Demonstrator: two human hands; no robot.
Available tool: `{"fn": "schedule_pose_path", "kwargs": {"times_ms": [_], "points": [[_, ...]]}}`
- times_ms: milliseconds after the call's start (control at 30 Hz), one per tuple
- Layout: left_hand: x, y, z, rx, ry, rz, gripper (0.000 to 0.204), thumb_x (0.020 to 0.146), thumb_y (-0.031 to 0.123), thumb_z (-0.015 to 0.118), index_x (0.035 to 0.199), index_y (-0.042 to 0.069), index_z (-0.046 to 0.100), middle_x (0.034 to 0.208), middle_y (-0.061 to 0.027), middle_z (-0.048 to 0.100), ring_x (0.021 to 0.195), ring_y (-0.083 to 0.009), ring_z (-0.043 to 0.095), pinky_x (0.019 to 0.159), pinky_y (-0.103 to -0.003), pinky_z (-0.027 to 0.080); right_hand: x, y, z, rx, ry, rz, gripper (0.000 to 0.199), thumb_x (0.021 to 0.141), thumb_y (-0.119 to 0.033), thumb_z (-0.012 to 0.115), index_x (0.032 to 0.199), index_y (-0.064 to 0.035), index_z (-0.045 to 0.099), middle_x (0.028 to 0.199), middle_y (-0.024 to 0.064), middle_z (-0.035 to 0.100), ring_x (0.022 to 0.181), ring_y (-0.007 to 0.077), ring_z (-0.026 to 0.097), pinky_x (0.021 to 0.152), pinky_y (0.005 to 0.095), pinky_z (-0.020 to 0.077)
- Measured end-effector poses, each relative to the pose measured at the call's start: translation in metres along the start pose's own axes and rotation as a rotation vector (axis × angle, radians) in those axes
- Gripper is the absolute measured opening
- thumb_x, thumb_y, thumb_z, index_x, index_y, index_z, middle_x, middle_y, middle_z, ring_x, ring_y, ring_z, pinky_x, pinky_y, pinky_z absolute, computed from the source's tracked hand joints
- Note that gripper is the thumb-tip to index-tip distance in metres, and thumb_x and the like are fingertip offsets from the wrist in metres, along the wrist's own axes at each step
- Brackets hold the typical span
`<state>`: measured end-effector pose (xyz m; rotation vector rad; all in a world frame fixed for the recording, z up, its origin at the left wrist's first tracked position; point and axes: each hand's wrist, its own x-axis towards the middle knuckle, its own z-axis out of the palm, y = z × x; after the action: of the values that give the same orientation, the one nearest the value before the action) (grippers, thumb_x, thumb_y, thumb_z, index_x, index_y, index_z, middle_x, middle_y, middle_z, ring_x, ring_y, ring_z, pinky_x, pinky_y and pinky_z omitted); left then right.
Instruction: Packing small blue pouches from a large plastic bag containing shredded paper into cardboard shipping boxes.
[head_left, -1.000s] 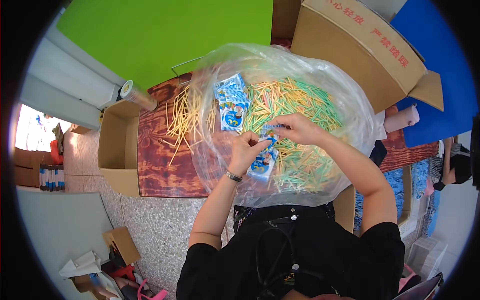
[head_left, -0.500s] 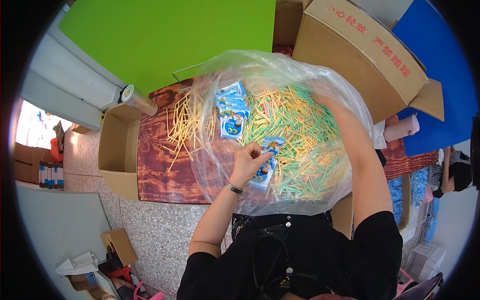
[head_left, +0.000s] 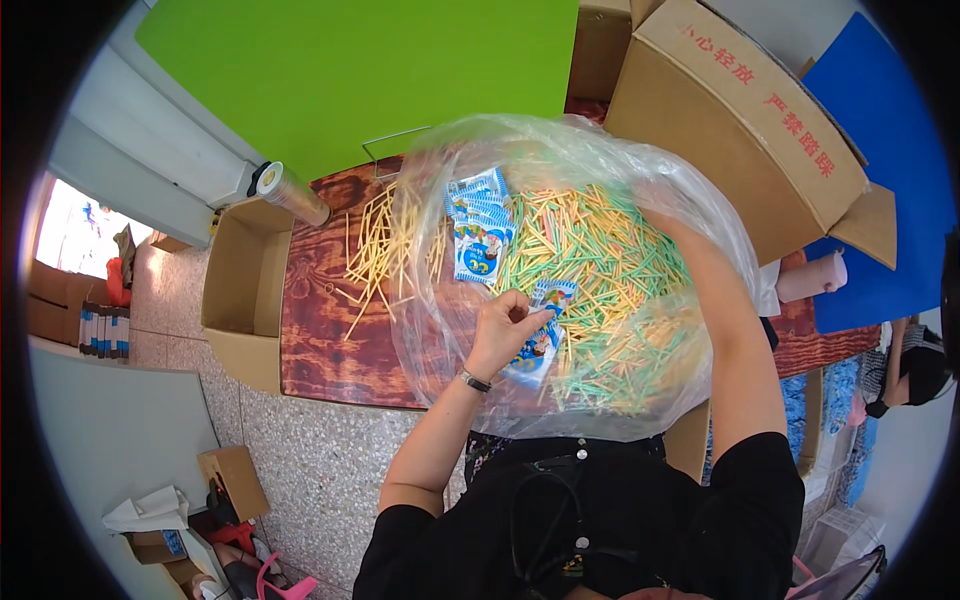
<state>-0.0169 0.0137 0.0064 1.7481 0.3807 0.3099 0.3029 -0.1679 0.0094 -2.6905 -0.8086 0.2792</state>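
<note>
Red table (head_left: 330, 355), near edge: left hand (head_left: 503, 332) pinches a blue packet (head_left: 557, 293); right hand (head_left: 648, 196) (blurred behind plastic bag (head_left: 585, 137)), grip I cannot tell.

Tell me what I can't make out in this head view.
In the head view:
Right hand: fingertips hidden behind the clear plastic bag; what they hold, if anything, is unclear.
Blue-and-white sachet: partly covered by the left hand.
Green panel: cut off by the upper edge.

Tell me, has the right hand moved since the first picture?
Yes: the right hand has moved rightward and farther from the person's body, closer to the large cardboard box.
</note>
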Motion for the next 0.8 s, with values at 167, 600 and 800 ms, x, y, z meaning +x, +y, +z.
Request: {"fn": "schedule_pose_path", "kwargs": {"times_ms": [167,600,800], "points": [[-0.002,0.001,-0.003,-0.046,0.033,0.036,0.035,0.076,0.017,0.081,0.066,0.008,0.048,0.063,0.0075,0.041,0.058,-0.0021,0.034,0.048,-0.021,0.028,-0.037,-0.036,-0.041,0.079,-0.097,0.054,0.055,0.096,-0.045,0.041,0.136,-0.0078,0.049,0.142,0.0181,0.044,0.132,0.0332,0.040,0.110,0.0436,0.0289],[-0.005,-0.003,-0.007,-0.141,0.024,0.008,0.036,0.077,0.017,0.079,0.067,0.007,0.046,0.063,0.0063,0.040,0.057,-0.0030,0.034,0.048,-0.022,0.029,-0.082,-0.032,-0.002,1.438,-0.519,0.256,0.031,0.099,-0.022,0.051,0.124,-0.0044,0.051,0.090,0.0034,0.058,0.069,0.0093,0.050,0.060,0.0238,0.0441],[-0.009,-0.005,-0.012,-0.234,0.030,-0.039,0.034,0.078,0.018,0.080,0.068,0.007,0.048,0.063,0.0068,0.041,0.057,-0.0023,0.034,0.048,-0.021,0.029,-0.096,-0.048,0.003,1.601,-0.697,0.246,0.035,0.099,-0.026,0.052,0.126,-0.0033,0.049,0.082,-0.0031,0.049,0.061,0.0054,0.040,0.055,0.0198,0.0351]]}}
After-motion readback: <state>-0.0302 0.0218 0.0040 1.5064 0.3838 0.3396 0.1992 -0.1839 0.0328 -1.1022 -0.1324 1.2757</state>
